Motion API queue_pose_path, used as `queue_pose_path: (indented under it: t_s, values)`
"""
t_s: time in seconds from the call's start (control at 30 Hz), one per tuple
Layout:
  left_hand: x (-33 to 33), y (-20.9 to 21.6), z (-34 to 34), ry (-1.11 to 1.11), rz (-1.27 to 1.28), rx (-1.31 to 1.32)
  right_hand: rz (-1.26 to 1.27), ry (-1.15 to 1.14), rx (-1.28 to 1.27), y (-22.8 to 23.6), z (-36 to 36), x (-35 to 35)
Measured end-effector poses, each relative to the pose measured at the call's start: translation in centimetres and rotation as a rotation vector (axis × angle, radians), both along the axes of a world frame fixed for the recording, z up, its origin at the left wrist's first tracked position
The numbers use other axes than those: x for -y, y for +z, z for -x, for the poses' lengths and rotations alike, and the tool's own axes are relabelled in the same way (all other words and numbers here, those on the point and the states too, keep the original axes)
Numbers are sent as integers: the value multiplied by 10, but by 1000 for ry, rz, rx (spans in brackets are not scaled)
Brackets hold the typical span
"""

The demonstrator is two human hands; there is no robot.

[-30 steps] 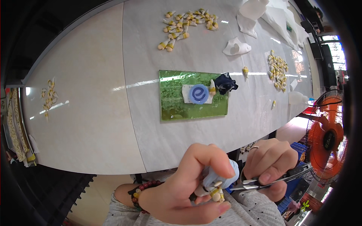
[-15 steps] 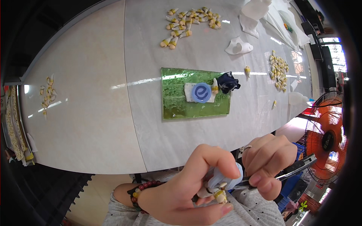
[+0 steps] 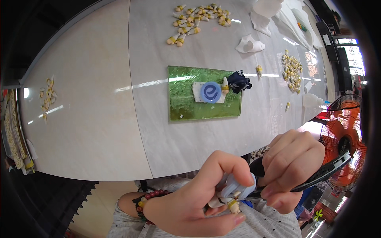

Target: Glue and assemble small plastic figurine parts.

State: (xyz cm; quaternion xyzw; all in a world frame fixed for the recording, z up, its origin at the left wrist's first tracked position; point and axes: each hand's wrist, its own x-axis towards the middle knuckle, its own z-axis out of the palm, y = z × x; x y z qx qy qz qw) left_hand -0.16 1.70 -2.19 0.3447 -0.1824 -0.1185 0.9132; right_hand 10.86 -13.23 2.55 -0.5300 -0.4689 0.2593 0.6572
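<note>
Grey marbled tabletop (image 3: 178,150) fills the middle of the view, joined on the left by a beige panel (image 3: 91,131), with an orange fan (image 3: 351,158) standing off to the right. On the grey part lies a green slab (image 3: 182,109), bearing a round blue dish (image 3: 210,99) on a white pad (image 3: 196,95); a crumpled navy lump (image 3: 239,82) sits at the slab's right edge. Small cream-and-gold pieces lie in a far cluster (image 3: 194,18), a right-hand pile (image 3: 291,73) and a small group (image 3: 48,97) on the beige.

Below the table edge, over the person's lap, the left hand (image 3: 190,200) (a beaded bracelet (image 3: 152,194) circles its wrist) is closed around a pale blue lump (image 3: 243,188), index finger pressing on top, with a small figure (image 3: 233,206) just above the thumb. The right hand (image 3: 293,168) pinches a dark slender tool (image 3: 331,168) between thumb and fingers, its front end beside the lump; whether they touch, I cannot tell.
</note>
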Motion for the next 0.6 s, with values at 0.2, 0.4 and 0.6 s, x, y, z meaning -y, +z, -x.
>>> queue_pose_path:
  t_s: [0.2, 0.4, 0.6]
  values:
    - [-11, 15, 1, -195, -44, -289, 40, 24, 17, 5, -3, -2]
    - [-10, 13, 1, -165, -48, -283, 39, 27, 14, 5, -3, -3]
    - [-9, 12, 2, -139, -51, -266, 64, -20, 7, 4, 1, 3]
